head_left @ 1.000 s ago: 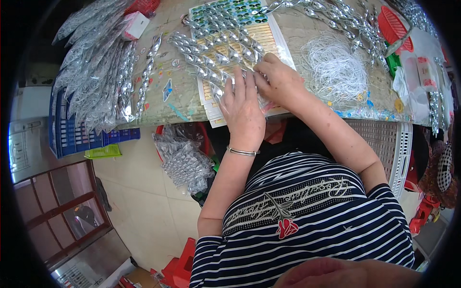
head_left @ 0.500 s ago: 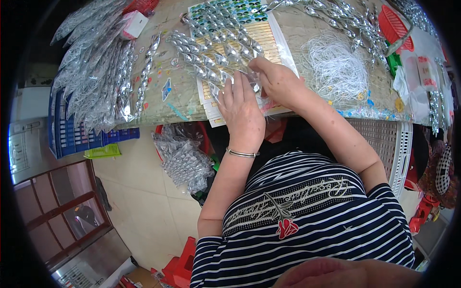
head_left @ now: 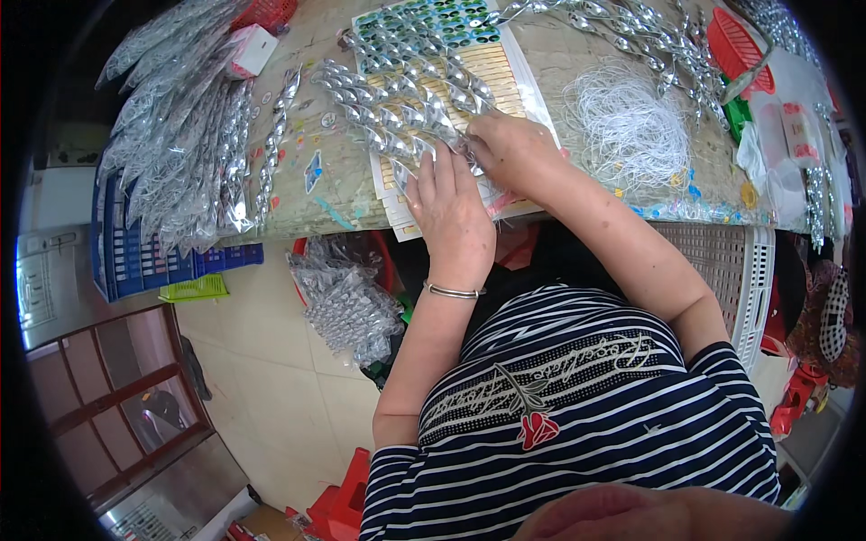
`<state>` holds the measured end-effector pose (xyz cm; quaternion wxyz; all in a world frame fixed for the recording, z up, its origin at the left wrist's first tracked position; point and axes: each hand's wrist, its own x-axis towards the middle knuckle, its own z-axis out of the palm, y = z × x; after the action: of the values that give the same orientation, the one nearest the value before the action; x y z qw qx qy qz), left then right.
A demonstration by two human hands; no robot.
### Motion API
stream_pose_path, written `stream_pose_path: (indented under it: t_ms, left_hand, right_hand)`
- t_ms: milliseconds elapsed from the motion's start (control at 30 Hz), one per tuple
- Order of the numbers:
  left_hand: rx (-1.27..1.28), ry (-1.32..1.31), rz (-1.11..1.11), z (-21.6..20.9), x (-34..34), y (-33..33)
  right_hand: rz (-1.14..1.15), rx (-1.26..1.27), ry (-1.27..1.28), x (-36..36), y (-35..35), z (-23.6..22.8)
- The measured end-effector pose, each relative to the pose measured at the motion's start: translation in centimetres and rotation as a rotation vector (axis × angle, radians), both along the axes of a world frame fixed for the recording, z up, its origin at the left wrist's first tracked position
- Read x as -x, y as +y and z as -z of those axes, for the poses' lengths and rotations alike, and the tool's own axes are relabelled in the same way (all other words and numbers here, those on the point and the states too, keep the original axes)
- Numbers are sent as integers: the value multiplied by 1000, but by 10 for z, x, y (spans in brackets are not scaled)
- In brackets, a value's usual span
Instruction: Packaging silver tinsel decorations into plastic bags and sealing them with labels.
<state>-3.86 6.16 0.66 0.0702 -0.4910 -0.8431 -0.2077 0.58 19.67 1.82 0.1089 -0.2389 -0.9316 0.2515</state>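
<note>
Cluttered table [head_left: 298,203]: left hand [head_left: 449,209] flat, right hand [head_left: 510,149] pinching silver packets [head_left: 397,108], white string [head_left: 631,122] beside.

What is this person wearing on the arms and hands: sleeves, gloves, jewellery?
Both hands are bare, no gloves. The left hand has a thin silver bangle at the wrist; the right hand shows no jewellery. The forearms are uncovered: short sleeves of a navy and white striped top end near the upper arms.

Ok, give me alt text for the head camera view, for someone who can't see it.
Seen from above, a person's left hand and right hand work together on shiny silver packets laid over a sheet of sticker cards on a cluttered table. A tangle of white string lies to the right, with heaped silver bags to the left.
</note>
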Motion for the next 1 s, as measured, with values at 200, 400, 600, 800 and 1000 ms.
stream_pose_path:
  t_ms: [200,400,600,800,1000]
  left_hand:
    - [-8,-10,20,0,0,0]
    - [-55,-52,16,1,-1,-2]
    - [-75,-100,29,3,0,-5]
    - [-49,-85,17,0,-3,-8]
    - [7,-38,-4,0,-5,-6]
  right_hand:
    - [62,-37,89,-2,-4,-4]
    - [-45,-84,214,-8,-9,0]
    - [-81,-184,189,-6,-4,11]
    - [-45,-146,183,0,-9,9]
    - [-47,-55,340,7,-4,15]
